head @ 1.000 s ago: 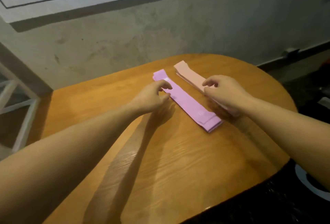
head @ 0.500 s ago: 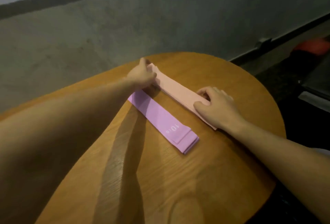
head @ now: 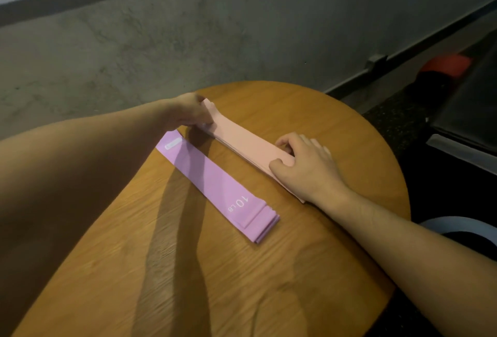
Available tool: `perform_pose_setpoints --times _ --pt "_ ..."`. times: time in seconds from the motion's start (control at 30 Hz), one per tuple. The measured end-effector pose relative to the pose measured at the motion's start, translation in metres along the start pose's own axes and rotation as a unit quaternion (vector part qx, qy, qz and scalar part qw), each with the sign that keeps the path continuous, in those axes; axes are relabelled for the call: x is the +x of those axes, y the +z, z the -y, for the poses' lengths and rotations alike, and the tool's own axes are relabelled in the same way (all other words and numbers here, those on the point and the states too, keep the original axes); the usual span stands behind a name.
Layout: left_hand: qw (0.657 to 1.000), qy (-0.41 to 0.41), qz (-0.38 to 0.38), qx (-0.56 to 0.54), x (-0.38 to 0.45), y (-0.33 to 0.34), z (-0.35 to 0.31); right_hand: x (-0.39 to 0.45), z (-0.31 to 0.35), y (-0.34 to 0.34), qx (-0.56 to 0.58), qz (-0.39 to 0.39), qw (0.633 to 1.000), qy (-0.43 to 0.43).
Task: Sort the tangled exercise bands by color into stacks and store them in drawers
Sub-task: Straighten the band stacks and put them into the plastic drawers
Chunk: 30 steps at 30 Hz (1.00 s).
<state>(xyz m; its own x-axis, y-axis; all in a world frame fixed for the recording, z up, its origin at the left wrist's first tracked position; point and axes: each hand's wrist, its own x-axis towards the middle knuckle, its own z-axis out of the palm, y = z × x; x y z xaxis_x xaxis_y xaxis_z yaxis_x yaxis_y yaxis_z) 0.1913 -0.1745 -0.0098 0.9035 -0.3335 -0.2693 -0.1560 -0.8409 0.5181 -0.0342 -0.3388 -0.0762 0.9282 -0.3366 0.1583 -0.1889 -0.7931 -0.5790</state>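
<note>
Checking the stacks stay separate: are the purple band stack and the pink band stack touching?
Apart. The head view shows bare wooden tabletop between the purple band stack and the pink band stack along their length.

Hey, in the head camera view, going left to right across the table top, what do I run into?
purple band stack → left hand gripping the far end of the pink band stack → right hand on its near end → bare table edge.
</note>
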Motion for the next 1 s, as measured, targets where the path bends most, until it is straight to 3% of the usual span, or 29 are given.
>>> perform_pose_setpoints --times 0.27,0.53,0.73,0.9,1.0 --pt "0.999 0.019 0.037 0.031 -0.002 -0.011 -0.003 0.0 -0.001 0.0 -0.007 -0.008 1.0 -0.001" --pt "0.98 0.196 -0.023 -0.027 -0.046 -0.032 0.006 0.002 -0.003 0.004 -0.071 -0.007 0.997 0.011" --pt "0.952 0.28 -0.089 -0.084 -0.098 -0.048 0.03 -0.001 0.001 -0.003 -0.077 0.034 0.996 0.012" --pt "0.933 0.304 -0.129 -0.141 -0.14 -0.05 0.049 -0.001 0.004 -0.014 -0.037 0.077 0.996 0.0" --pt "0.931 0.295 -0.139 -0.165 -0.163 -0.045 0.06 -0.011 -0.002 -0.024 0.086 0.085 0.992 -0.018"
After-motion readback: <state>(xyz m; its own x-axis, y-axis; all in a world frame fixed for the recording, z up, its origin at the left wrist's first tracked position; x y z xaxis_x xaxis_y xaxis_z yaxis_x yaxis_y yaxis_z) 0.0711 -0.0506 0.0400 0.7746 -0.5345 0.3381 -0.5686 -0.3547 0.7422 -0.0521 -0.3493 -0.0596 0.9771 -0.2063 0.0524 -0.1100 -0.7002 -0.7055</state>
